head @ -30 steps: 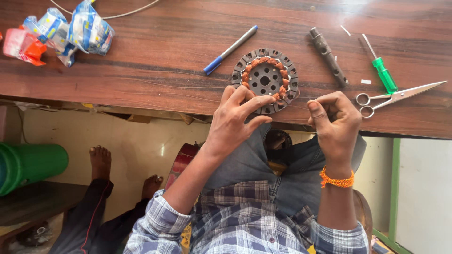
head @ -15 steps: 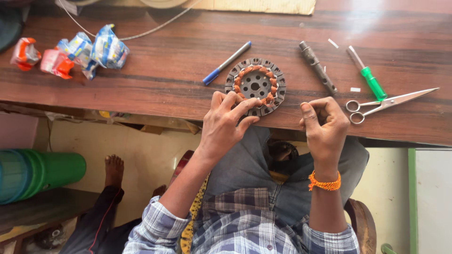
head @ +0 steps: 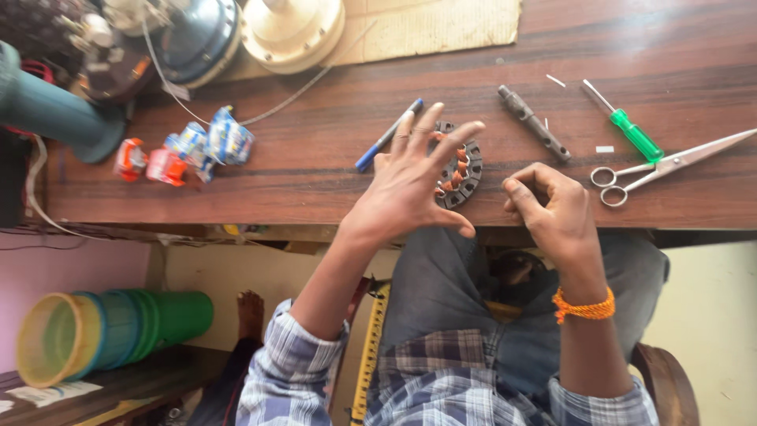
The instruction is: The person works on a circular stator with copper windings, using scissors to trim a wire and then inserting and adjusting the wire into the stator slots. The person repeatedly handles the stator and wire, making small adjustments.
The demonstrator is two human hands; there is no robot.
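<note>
A round dark stator (head: pixel 467 167) with copper-orange windings lies near the front edge of the wooden table (head: pixel 315 177). My left hand (head: pixel 410 189) is over its left half with fingers spread wide, covering much of the ring and holding nothing. To the right of the stator is my right hand (head: pixel 552 207), which wears an orange thread band at the wrist. Its fingertips are pinched together, and I cannot make out anything between them.
A blue pen (head: pixel 380 144), a metal shaft (head: pixel 534 124), a green-handled screwdriver (head: pixel 635 136) and scissors (head: pixel 666 164) lie around the stator. Wrapped packets (head: pixel 189 150) sit left; fan motor housings (head: pixel 260 31) and cardboard (head: pixel 441 28) at the back. Stacked buckets (head: pixel 110 331) lie below.
My left hand has let go of the stator's rim and spread its fingers over it. The view has shifted to show more of the table's far side.
</note>
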